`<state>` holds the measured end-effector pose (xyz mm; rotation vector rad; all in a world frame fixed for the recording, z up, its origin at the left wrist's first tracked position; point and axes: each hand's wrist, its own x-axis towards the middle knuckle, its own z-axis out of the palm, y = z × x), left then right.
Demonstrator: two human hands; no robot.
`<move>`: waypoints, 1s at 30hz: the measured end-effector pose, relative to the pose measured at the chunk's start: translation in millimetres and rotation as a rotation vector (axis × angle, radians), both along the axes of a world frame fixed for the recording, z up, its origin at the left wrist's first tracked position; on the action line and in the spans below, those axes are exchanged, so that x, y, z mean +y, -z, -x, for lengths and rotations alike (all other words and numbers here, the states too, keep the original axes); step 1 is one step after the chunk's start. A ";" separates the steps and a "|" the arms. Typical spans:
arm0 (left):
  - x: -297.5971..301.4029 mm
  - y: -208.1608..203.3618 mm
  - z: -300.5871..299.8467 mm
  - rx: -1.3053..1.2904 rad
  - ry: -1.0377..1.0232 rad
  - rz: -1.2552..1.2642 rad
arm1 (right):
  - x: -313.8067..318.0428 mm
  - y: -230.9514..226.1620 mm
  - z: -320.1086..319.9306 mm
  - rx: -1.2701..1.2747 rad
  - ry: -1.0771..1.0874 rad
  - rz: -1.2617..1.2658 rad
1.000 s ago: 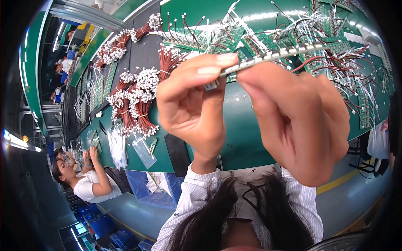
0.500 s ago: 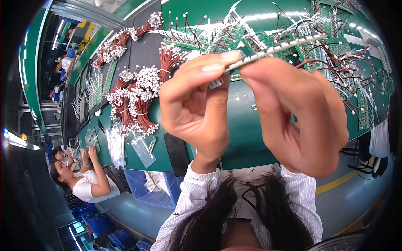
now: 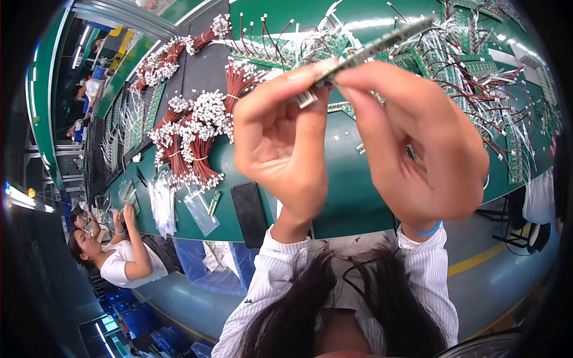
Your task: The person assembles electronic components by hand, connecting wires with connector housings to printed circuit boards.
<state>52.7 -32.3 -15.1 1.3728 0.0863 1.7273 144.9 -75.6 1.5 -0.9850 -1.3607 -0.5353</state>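
Bimanual hold on a long, narrow green circuit-board strip (image 3: 382, 46), seen from above. The bare left hand (image 3: 277, 149) grasps the strip's lower end between its bent fingers above and its raised thumb below; a white rectangular plastic connector (image 3: 306, 99) projects beneath the index finger, beside the thumb. The bare right hand (image 3: 421, 143) has thumb and index fingertip drawn together at the strip's lower edge, just right of the left fingertips; whether they pinch the strip itself cannot be told. The strip's free end slants up and away above the right-hand fingers, blurred along its length.

Below both sets of fingers spreads a smooth green tabletop (image 3: 352, 197). To the left of the left-hand fingers lie bundles of red-brown wires with white plastic plugs (image 3: 200, 140); nearer the wearer, below those fingers, rests a flat black rectangular slab (image 3: 249, 215), with a clear flat plastic bag (image 3: 203, 222) farther left. Beyond and to the right of the right-hand fingers are tangled green circuit boards with white and dark red wires (image 3: 465, 80). A thin blue wristband (image 3: 427, 230) encircles the right wrist, below the fingers.
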 end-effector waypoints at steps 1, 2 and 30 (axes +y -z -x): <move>-1.3 -1.0 0.6 0.000 0.001 0.004 | -2.7 -3.5 2.0 0.000 0.001 0.004; -2.7 -2.2 1.8 0.025 -0.009 0.076 | -7.0 -9.7 5.2 0.089 -0.032 0.136; 1.7 -1.8 3.1 0.104 -0.009 0.032 | -8.3 -13.0 14.5 0.250 -0.001 0.246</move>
